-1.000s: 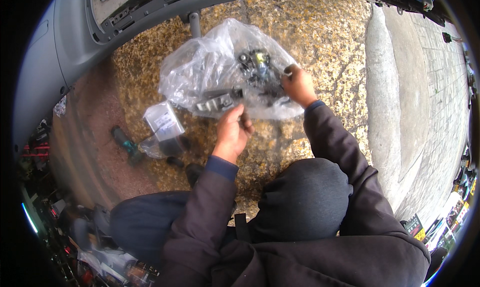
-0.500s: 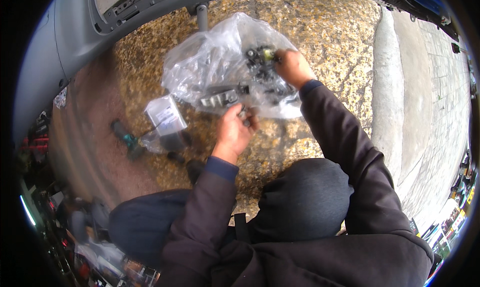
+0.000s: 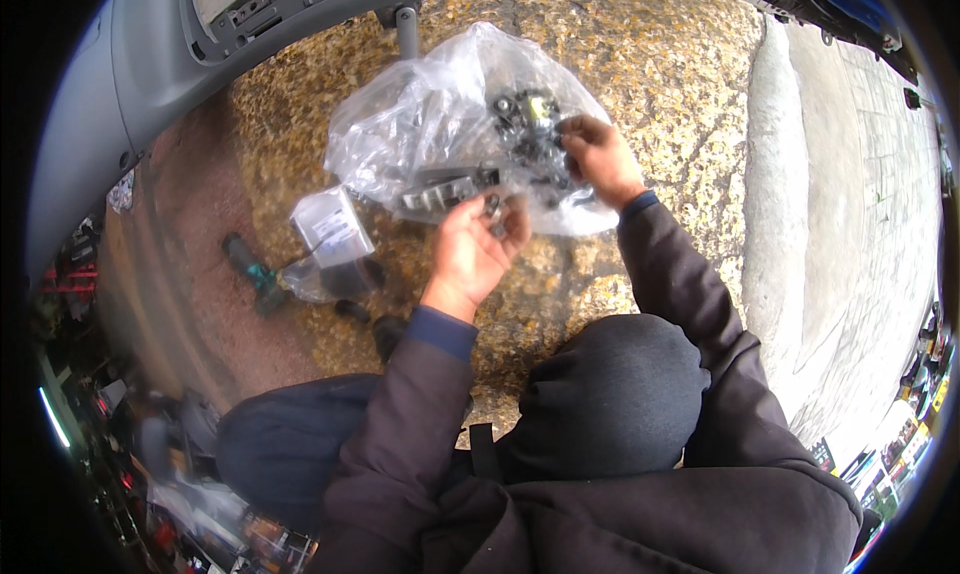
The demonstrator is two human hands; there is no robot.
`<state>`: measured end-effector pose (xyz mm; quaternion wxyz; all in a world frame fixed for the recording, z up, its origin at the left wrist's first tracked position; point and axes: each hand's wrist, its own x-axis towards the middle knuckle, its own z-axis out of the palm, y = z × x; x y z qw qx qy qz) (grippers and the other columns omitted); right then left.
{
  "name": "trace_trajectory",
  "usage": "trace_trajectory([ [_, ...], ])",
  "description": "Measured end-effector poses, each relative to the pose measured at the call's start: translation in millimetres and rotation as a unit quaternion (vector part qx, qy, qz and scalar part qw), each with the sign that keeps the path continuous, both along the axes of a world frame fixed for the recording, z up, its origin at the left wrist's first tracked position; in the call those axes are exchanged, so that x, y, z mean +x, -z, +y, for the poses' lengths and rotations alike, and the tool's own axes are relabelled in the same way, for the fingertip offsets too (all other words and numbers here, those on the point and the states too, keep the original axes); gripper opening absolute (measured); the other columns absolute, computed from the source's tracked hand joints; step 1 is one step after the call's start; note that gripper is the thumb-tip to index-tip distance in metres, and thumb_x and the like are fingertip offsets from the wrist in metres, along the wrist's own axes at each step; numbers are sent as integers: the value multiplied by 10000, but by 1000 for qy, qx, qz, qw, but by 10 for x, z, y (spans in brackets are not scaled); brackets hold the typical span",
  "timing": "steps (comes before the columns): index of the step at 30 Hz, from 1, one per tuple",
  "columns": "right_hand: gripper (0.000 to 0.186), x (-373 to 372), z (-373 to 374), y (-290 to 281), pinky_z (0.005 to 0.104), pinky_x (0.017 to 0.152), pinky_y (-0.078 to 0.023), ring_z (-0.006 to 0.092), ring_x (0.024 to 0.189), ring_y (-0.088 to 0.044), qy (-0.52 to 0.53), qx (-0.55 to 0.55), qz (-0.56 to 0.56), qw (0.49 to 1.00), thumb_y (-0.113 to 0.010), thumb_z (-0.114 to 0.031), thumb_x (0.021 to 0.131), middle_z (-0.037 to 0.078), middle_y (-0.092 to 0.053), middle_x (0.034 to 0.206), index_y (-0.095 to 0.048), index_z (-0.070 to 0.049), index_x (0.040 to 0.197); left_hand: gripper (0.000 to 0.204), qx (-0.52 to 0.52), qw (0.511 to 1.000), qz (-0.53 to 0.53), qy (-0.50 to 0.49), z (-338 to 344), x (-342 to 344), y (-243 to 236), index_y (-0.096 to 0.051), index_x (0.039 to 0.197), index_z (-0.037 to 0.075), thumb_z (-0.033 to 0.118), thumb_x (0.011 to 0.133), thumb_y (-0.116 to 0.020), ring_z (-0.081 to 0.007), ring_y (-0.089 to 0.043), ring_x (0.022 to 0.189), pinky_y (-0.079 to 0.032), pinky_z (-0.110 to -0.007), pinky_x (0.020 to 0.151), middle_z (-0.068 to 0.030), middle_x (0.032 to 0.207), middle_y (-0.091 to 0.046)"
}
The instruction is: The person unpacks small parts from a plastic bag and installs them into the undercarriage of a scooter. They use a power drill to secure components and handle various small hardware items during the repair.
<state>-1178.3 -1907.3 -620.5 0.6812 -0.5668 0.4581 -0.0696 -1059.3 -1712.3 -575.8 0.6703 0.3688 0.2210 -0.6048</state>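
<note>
A clear plastic bag (image 3: 400,114) lies spread on the ground in front of me, with a heap of small dark hardware (image 3: 530,134) on its right part. At that heap's right edge is my right hand (image 3: 603,161), its fingers pinched together; what is between them is hidden. My left hand (image 3: 472,254), palm up near the bag's front edge, curls its fingers round small grey metal pieces (image 3: 493,210), too small to name surely. Just beyond it on the bag rests a dark and silvery bracket-like part (image 3: 440,192).
Left of the bag are a clear packet with a white label (image 3: 335,232) and a teal and black power tool (image 3: 255,274). A grey vehicle body panel (image 3: 150,84) overhangs the far left. My bent knee (image 3: 615,399) is close below my hands.
My right hand has come back slightly toward me and right, off the yellowish piece in the heap. My left hand has tipped a little, its fingers shifting round the metal pieces.
</note>
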Motion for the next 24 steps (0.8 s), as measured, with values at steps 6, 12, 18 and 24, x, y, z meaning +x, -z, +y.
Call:
trace_trajectory([
  [6, 108, -144, 222, -144, 251, 466, -430, 110, 536, -535, 85, 179, -114, 973, -554, -34, 910, 29, -587, 722, -625, 10, 978, 334, -2, 1000, -5, -5, -43, -9, -24, -524, 1200, -21, 222, 999, -417, -304, -623, 995, -537, -443, 915, -212, 1161, -610],
  [12, 70, -285, 250, -99, 259, 459, -425, 118, 542, -534, 79, 196, -127, 969, -556, -36, 900, 35, -583, 721, -611, -13, 938, 315, -14, 1000, -9, 1, -71, -27, -16, -522, 1201, -22, 201, 996, -435, -302, -625, 995, -540, -438, 912, -210, 1149, -617],
  [18, 95, -381, 307, -41, 260, 470, -446, 115, 550, -539, 78, 119, -43, 989, -555, -24, 913, 59, -611, 753, -617, 6, 979, 310, 29, 999, -23, 21, -103, -80, -54, -532, 1182, -50, 186, 1004, -439, -272, -651, 951, -571, -383, 853, -195, 1129, -638],
  [24, 95, -435, 280, 65, 270, 490, -441, 99, 578, -548, 103, -1, 1, 995, -568, -14, 887, 43, -622, 722, -639, 11, 945, 335, 64, 996, -51, 37, -104, -105, -59, -558, 1155, -64, 219, 1018, -442, -243, -660, 918, -582, -342, 792, -181, 1102, -654],
])
